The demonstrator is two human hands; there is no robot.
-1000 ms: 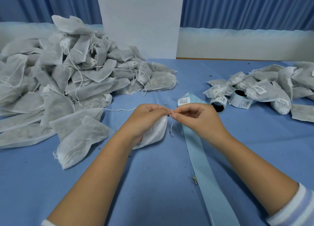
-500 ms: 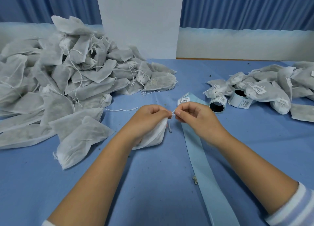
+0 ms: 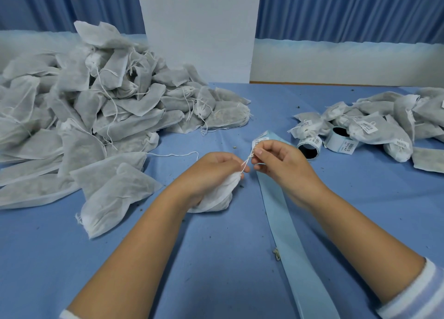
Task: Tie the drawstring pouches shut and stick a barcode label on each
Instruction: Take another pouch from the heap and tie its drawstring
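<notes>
So the right hand (image 3: 286, 167) has tugged the drawstring (image 3: 246, 163) up, grip pinching it; the left hand (image 3: 211, 172) grip clutches the pouch (image 3: 216, 196) just left of the liner strip (image 3: 283, 210). Knot looks unfinished, no label yet, and a huge untied pile (image 3: 96, 107) waits further left.

The left hand (image 3: 211, 172) curls round the neck of the pouch (image 3: 216, 198), knuckles up. The right hand (image 3: 286, 167) sits just right of the pouch's neck, thumb and forefinger pinching the string (image 3: 245, 165), other fingers curled. The bare left forearm (image 3: 134, 246) and right forearm (image 3: 355, 225) angle in toward the pouch.
</notes>
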